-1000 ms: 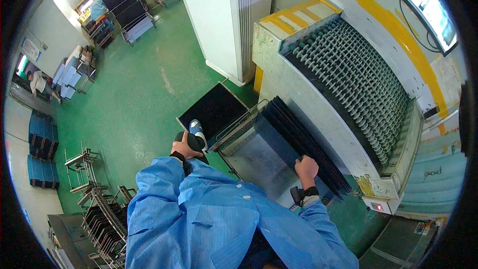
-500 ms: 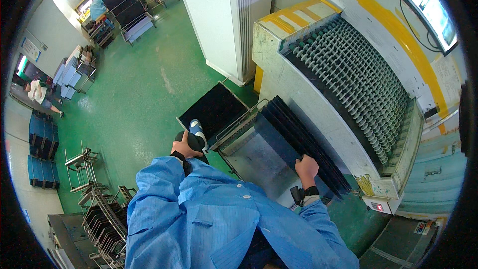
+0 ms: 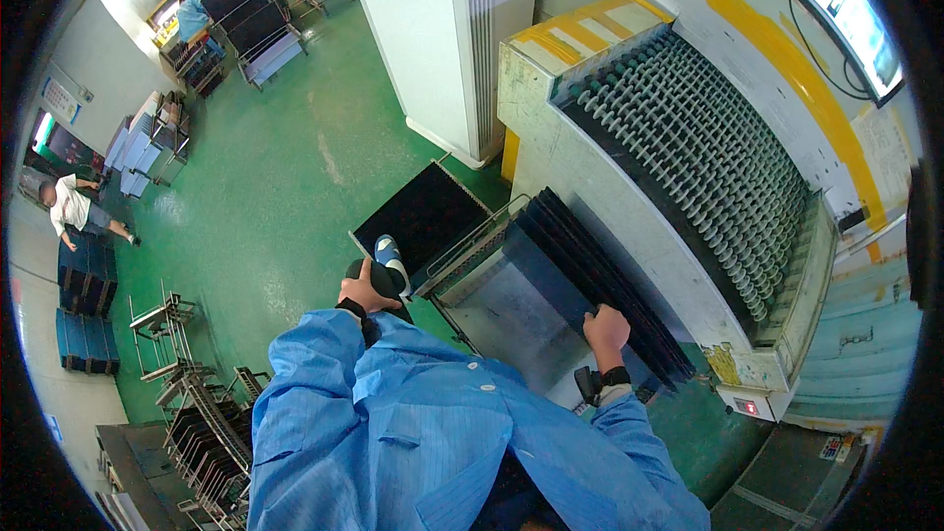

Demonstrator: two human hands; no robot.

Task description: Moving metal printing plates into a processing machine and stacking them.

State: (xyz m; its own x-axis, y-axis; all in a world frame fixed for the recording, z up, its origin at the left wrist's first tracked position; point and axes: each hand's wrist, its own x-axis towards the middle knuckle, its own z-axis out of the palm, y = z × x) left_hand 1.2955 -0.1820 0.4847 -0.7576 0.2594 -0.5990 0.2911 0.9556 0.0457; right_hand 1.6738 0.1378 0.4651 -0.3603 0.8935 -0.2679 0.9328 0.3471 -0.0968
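Note:
My right hand (image 3: pixel 607 329) is closed over the edge of a dark flat panel (image 3: pixel 562 287), at the near side of several dark panels (image 3: pixel 600 280) leaning together on a metal cart (image 3: pixel 501 300). My left hand (image 3: pixel 367 291) rests over my dark-clothed knee (image 3: pixel 356 273), its thumb side up and most of its fingers hidden. Below that knee, my blue and white shoe (image 3: pixel 389 254) is on or over a black flat surface with a metal frame (image 3: pixel 423 216); contact cannot be made out.
A machine with rows of rollers (image 3: pixel 698 157) stands at the right, beside the panels. A white cabinet (image 3: pixel 423 39) is ahead. Metal racks (image 3: pixel 202 413) stand at the left on the green floor (image 3: pixel 265 216). Another person (image 3: pixel 74 208) is at the far left, near blue stacked crates (image 3: pixel 87 270).
The other person at the far left has come nearer, with arms spread and one leg out. Both my hands, the panels and the cart stay in place.

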